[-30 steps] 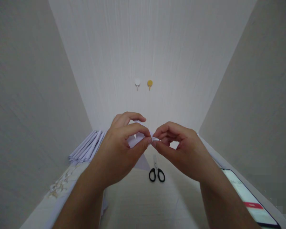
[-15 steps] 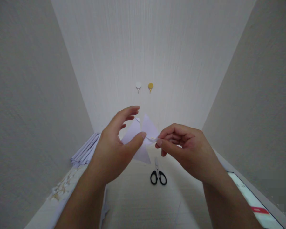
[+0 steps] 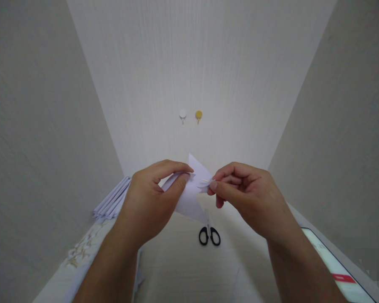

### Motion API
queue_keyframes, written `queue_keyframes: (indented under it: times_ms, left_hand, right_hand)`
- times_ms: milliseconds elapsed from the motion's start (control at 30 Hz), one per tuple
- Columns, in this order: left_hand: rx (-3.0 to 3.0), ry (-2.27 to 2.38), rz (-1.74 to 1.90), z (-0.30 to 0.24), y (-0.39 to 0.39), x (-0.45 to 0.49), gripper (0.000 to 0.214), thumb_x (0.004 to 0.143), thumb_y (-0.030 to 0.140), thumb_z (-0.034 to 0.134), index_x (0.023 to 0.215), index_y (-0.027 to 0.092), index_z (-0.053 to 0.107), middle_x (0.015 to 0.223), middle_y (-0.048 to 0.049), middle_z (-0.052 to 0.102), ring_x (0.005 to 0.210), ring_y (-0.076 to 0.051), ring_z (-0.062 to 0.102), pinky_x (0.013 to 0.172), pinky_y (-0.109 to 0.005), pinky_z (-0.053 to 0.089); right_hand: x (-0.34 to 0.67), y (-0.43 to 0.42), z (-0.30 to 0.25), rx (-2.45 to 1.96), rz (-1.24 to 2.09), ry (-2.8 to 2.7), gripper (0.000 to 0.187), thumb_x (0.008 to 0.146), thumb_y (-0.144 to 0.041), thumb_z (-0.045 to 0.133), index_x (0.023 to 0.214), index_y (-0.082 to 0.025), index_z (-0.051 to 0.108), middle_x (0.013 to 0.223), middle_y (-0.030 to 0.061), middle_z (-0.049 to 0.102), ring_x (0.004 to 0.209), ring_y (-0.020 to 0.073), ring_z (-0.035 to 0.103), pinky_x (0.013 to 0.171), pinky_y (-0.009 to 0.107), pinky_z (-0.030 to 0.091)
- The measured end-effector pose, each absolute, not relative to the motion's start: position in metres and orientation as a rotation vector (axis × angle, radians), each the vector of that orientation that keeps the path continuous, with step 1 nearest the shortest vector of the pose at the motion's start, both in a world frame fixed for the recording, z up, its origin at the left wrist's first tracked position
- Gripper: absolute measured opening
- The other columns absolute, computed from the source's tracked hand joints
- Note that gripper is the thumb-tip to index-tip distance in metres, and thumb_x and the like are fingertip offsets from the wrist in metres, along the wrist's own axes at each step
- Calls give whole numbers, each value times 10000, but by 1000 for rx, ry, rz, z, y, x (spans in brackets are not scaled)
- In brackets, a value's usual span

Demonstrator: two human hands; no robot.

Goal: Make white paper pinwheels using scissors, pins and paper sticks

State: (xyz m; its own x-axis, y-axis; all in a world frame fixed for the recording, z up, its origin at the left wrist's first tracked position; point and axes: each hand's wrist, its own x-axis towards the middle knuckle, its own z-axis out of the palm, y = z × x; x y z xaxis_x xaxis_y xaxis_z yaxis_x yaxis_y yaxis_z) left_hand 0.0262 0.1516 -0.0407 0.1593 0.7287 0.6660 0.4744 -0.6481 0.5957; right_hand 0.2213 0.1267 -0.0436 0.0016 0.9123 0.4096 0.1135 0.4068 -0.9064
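A folded white paper piece (image 3: 189, 202) with pointed corners is held up between my two hands, above the table. My left hand (image 3: 158, 198) pinches a bent corner of it between thumb and index finger. On the other side my right hand (image 3: 240, 189) has thumb and fingertips closed on the paper's right tip, where thin pale strips show; exactly what they are is unclear. Black-handled scissors (image 3: 209, 235) lie below on the table, their blades pointing away from me and partly overlapped by the paper's lower corner.
Several folded white papers (image 3: 112, 200) are stacked at the left wall, with a heap of thin tangled pieces (image 3: 82, 248) nearer me. A lit screen device (image 3: 331, 265) lies at the right edge. A white hook (image 3: 182, 114) and a yellow hook (image 3: 198, 115) hang on the far wall.
My left index finger has come down to the thumb, bending the paper's upper left corner over. The paper has turned slightly. My right hand stays closed at the right tip.
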Motion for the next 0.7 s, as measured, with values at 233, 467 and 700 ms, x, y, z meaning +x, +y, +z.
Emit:
queue_keyframes:
  times_ms: [233, 467, 700]
  left_hand:
    - [2379, 1077, 1262, -39, 151, 24, 195, 973, 305, 587, 957, 243, 772, 913, -22, 785, 831, -193, 703, 786, -317, 540]
    - [2296, 958, 1279, -37, 151, 25, 192, 964, 291, 608, 1020, 290, 792, 1010, -21, 798, 906, -199, 724, 780, -303, 555]
    - [2191, 959, 1241, -36, 149, 26, 191, 964, 315, 608, 989, 261, 789, 904, -13, 789, 790, -176, 697, 665, -271, 521]
  right_hand:
    - [219, 123, -44, -926, 791, -1508, 47, 820, -199, 770, 812, -186, 725, 669, 2, 703, 577, 123, 642, 516, 222, 514]
    - [219, 124, -45, -910, 812, -1520, 54, 834, -218, 776, 843, -193, 729, 709, 7, 715, 594, 127, 647, 524, 231, 520]
    - [220, 123, -45, -884, 788, -1501, 63, 832, -222, 784, 828, -190, 730, 694, -1, 708, 577, 121, 644, 511, 225, 508]
